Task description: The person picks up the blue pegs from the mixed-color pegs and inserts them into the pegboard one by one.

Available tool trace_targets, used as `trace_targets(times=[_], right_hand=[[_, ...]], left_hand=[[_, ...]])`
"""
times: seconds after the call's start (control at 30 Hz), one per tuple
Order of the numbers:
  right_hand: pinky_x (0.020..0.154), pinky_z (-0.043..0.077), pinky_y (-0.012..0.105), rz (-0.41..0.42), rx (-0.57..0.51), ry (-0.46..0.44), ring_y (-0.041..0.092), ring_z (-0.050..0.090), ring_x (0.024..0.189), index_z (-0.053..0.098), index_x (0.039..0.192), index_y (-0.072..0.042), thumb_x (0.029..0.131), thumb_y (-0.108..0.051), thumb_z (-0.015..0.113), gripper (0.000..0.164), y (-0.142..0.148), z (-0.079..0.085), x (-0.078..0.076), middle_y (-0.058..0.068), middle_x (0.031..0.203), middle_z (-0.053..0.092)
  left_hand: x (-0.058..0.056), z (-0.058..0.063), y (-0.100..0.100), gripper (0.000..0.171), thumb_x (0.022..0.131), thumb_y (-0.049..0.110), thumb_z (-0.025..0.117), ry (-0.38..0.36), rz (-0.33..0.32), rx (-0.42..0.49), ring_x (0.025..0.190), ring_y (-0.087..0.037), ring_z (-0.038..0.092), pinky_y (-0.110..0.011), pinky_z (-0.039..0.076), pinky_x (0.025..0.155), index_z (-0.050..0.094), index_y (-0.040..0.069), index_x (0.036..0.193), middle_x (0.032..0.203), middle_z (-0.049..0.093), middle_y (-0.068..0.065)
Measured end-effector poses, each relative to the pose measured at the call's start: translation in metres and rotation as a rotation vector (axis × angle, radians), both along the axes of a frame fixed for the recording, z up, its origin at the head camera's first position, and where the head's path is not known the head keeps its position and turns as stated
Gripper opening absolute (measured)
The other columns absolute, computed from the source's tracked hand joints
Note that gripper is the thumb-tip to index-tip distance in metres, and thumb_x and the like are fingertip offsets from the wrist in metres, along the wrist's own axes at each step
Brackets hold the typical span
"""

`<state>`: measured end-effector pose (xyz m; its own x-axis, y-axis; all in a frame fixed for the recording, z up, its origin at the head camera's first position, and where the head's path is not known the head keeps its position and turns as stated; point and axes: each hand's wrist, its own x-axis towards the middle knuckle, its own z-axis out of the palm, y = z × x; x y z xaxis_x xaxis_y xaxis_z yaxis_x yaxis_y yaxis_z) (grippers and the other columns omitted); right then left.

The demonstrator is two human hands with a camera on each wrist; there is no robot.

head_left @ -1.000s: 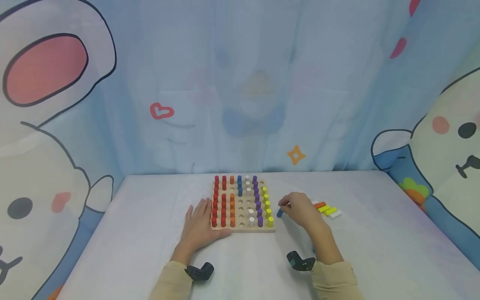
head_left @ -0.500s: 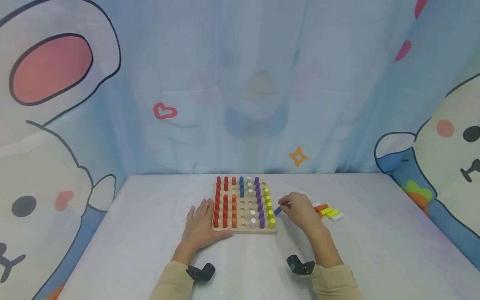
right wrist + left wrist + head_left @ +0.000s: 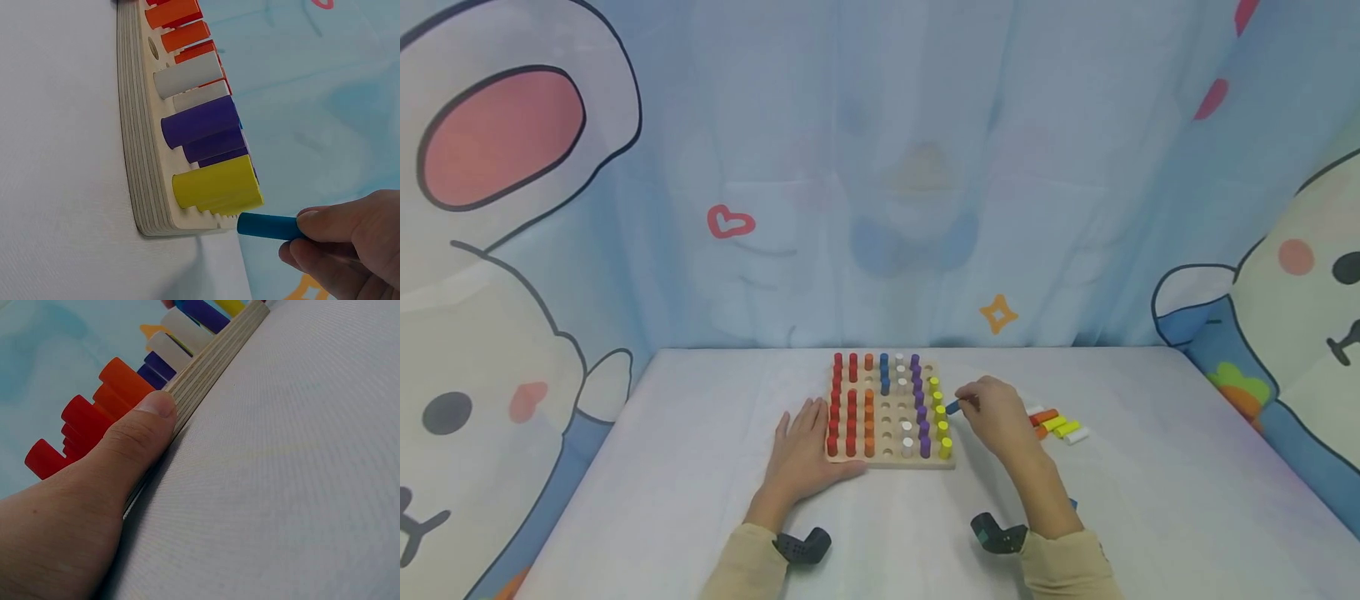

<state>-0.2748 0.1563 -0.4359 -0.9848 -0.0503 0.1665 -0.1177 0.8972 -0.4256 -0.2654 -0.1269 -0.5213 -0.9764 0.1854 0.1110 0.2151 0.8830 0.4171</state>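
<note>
A wooden pegboard (image 3: 917,464) stands on the table with upright pegs in coloured columns: red, orange, blue, white, purple and yellow. Bare holes show in the blue column's near part, with others elsewhere. My left hand (image 3: 805,458) rests against the board's near left corner, fingers straight along its left side. In the left wrist view the thumb (image 3: 140,428) lies on the board's front edge. Just right of the board, my right hand (image 3: 996,417) pinches a blue peg (image 3: 269,226) between thumb and fingers. That peg is tilted nearly flat, its free end pointing toward the yellow column.
Several loose pegs, including a yellow peg (image 3: 1066,428) and a white peg (image 3: 1077,436), lie right of my right hand. A small blue piece (image 3: 1073,503) peeks out beside the right forearm. A patterned curtain (image 3: 917,208) hangs behind the white-covered table (image 3: 715,400).
The blue peg has swung from steeply tilted to nearly flat in my right hand, which has moved slightly away from me. My left hand has stayed at the board's corner.
</note>
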Motion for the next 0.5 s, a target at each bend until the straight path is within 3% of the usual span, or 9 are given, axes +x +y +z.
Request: trace_targets(times=[0.23,0.5], right_hand=[[0.077,0.058,0.038,-0.001,-0.012,0.068,0.023,0.062,0.087,0.071,0.106,-0.004,0.089,-0.010,0.065,0.018,0.004,0.006,0.003,0.010,0.097,0.066],[0.079,0.058,0.037,-0.006,-0.042,0.073,0.023,0.062,0.089,0.070,0.106,-0.004,0.090,-0.010,0.064,0.018,-0.006,0.013,0.002,0.010,0.099,0.064]], left_hand=[[-0.001,-0.001,0.001,0.121,0.064,0.084,0.056,0.009,-0.010,-0.002,0.147,-0.025,0.017,-0.053,0.009,0.119,0.024,0.005,0.150,0.157,0.025,-0.009],[-0.001,-0.002,-0.001,0.123,0.063,0.086,0.054,0.001,-0.003,0.003,0.147,-0.025,0.016,-0.052,0.008,0.119,0.024,0.005,0.150,0.158,0.024,-0.009]])
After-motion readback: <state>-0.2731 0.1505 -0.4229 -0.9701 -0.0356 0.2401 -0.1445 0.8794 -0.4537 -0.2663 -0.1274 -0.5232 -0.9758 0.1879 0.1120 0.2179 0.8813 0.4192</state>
